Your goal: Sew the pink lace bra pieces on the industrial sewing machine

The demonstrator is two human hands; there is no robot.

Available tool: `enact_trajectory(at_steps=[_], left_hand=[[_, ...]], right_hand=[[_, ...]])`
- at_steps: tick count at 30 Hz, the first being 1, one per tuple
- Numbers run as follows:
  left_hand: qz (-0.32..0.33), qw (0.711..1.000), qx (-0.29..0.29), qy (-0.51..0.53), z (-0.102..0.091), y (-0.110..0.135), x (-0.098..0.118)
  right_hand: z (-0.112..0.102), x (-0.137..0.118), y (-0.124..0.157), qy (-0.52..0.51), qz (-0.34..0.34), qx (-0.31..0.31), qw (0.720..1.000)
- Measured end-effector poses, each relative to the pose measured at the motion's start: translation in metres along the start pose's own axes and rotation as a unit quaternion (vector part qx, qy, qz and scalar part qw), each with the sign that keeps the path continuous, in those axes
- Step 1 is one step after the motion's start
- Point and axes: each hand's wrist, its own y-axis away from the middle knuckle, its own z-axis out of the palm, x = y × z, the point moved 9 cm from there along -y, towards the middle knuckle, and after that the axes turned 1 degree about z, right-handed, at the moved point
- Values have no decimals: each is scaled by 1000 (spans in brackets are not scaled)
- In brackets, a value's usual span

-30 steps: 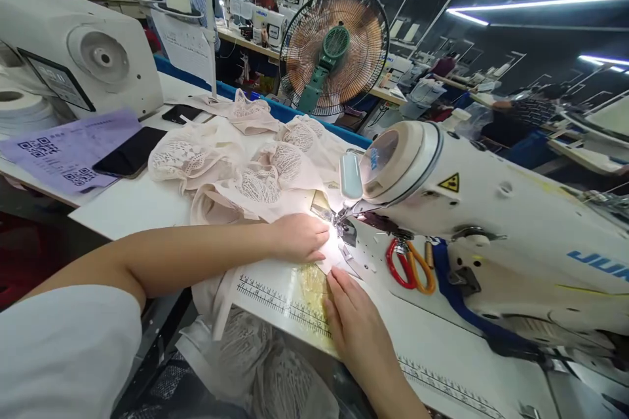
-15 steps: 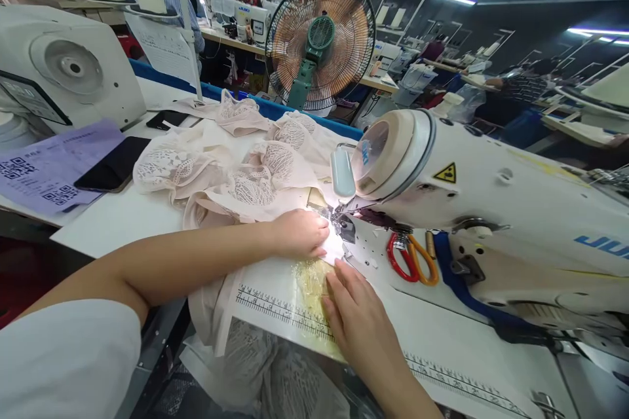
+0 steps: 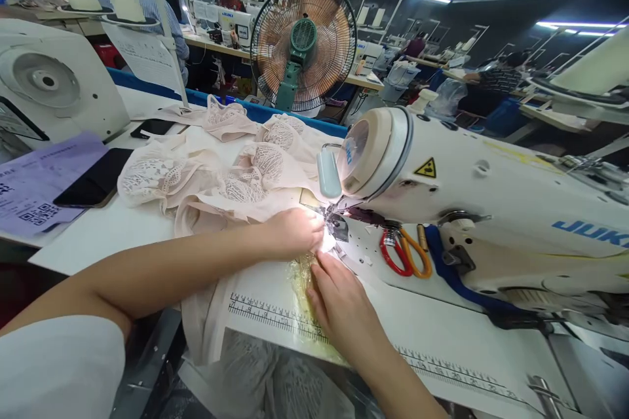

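My left hand [image 3: 293, 231] rests with fingers curled on pale pink lace fabric [image 3: 216, 177], pressing its edge right beside the presser foot [image 3: 335, 229] of a white sewing machine [image 3: 472, 196]. My right hand [image 3: 339, 301] lies on the machine bed just in front of the needle, its fingertips pinched together on the fabric edge next to my left hand. A bright lamp spot hides the point where the fingers meet the cloth.
Red and orange scissors [image 3: 405, 254] lie on the bed behind the needle. A ruler strip [image 3: 275, 314] runs along the table front. Left: a black phone [image 3: 93, 178], purple papers [image 3: 29, 186], another machine [image 3: 49, 85]. A standing fan [image 3: 304, 46] and other workers are behind.
My right hand slid forward to the needle, and its flat fingers drew into a pinch. My left hand stayed at the presser foot. The view shifted a little to the right.
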Motion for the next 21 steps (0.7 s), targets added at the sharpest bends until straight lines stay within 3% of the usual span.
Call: enact_trajectory(at_steps=[4,11,14,18,21], left_hand=[[-62,996,-40,46,8,14,16],[18,999,12,39,1,20,26],[20,999,20,28,-2,17,23],[-5,1000,-3,3,-4,10,21],[-17,999,-34,17,-4,4,17]], right_hand=[[0,-8,-2,-55,-6,-25,998],[-2,-10,12,-29,-31,44,998],[-6,-8,12,-37,-31,61,997],[-16,8,4,-58,16,72,996],[-13,23,-1,-51,57,38,996]])
